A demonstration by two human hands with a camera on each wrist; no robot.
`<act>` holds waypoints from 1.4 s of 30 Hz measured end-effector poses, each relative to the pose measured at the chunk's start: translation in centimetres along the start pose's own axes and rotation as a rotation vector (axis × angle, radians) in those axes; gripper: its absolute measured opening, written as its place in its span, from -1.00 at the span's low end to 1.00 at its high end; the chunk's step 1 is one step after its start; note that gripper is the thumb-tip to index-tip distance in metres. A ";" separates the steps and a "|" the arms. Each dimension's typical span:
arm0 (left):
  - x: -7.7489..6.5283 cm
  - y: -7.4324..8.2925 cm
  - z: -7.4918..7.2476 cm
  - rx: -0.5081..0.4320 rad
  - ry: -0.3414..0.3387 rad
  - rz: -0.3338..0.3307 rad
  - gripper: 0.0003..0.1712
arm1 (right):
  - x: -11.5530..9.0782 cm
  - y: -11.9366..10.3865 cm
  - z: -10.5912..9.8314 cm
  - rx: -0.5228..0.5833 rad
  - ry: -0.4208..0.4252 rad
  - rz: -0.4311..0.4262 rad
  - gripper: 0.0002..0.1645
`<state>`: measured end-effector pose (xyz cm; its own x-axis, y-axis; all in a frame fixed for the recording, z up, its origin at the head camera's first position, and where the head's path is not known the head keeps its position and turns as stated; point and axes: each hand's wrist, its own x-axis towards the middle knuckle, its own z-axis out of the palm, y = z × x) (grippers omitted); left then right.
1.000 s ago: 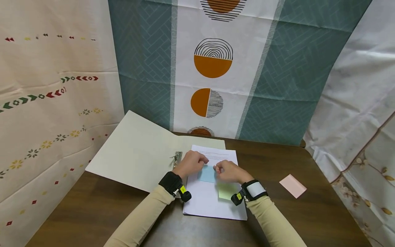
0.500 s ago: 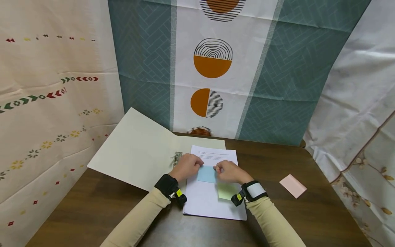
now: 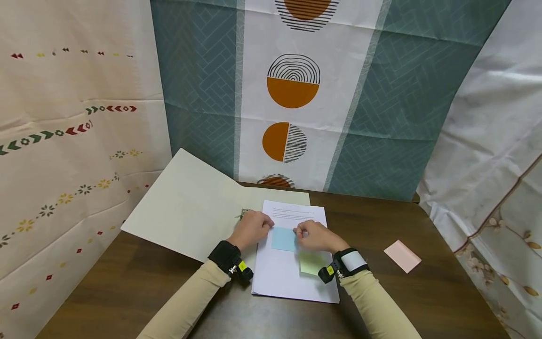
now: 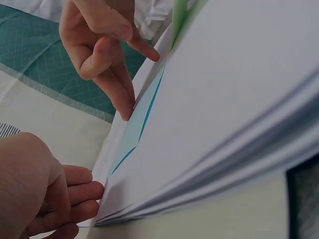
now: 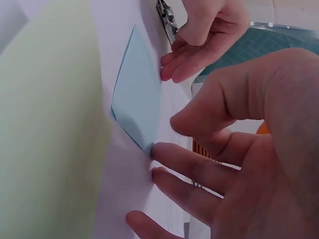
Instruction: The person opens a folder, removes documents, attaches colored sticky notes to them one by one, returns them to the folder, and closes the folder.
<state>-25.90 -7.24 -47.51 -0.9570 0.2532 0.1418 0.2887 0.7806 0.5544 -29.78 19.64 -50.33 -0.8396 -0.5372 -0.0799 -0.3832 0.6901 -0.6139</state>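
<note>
A blue sticky note (image 3: 283,238) lies on the top sheet of a paper stack (image 3: 275,278), below its printed lines. My left hand (image 3: 251,229) rests its fingertips on the sheet by the note's left edge, holding nothing. At the note's right edge is my right hand (image 3: 316,236). Its fingertips (image 5: 164,149) touch a corner of the note, and the thumb stands apart from them. A green sticky pad (image 3: 311,264) lies on the stack below the right hand, partly covered by it in the head view.
Beneath the stack is an open cream binder (image 3: 190,202), its left cover raised and its metal clip (image 5: 167,20) partly hidden by the left hand. A pink sticky note (image 3: 402,256) lies on the wooden table (image 3: 372,301) at right. Patterned cloths hang behind.
My left hand has slid left from over the blue note's upper left corner to beside its left edge. My right hand has stayed at the note's right edge.
</note>
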 end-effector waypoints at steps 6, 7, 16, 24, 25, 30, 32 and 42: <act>0.1 -0.1 0.2 0.001 -0.001 0.007 -0.74 | -2.2 -3.0 -1.2 0.034 0.082 -0.017 -0.89; 0.1 -0.1 0.2 0.000 0.001 0.007 -0.74 | -2.9 -4.4 -1.7 0.045 0.095 0.012 -0.87; 0.1 -0.3 0.2 -0.002 0.030 0.031 -0.73 | -5.1 -6.6 -3.6 0.061 0.198 0.197 -0.82; 0.1 -0.2 0.1 -0.014 0.028 0.024 -0.73 | -6.9 -4.0 -4.5 0.081 0.254 0.312 -0.50; 0.2 -0.2 0.2 -0.014 0.027 0.022 -0.73 | -7.1 -3.8 -4.6 0.079 0.259 0.328 -0.45; 0.2 -0.4 0.2 -0.004 0.027 0.022 -0.73 | -7.7 -3.4 -4.9 0.067 0.275 0.401 -0.30; 0.3 -0.5 0.3 0.001 0.029 0.025 -0.73 | -7.7 -3.4 -4.9 0.066 0.274 0.423 -0.28; 0.5 -0.5 0.3 -0.008 0.028 0.040 -0.73 | -6.8 -3.0 -4.0 0.068 0.268 0.455 -0.38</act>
<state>-26.47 -7.35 -48.01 -0.9453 0.2677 0.1864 0.3261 0.7658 0.5542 -24.42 23.17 -44.75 -0.9874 -0.0422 -0.1524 0.0612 0.7866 -0.6144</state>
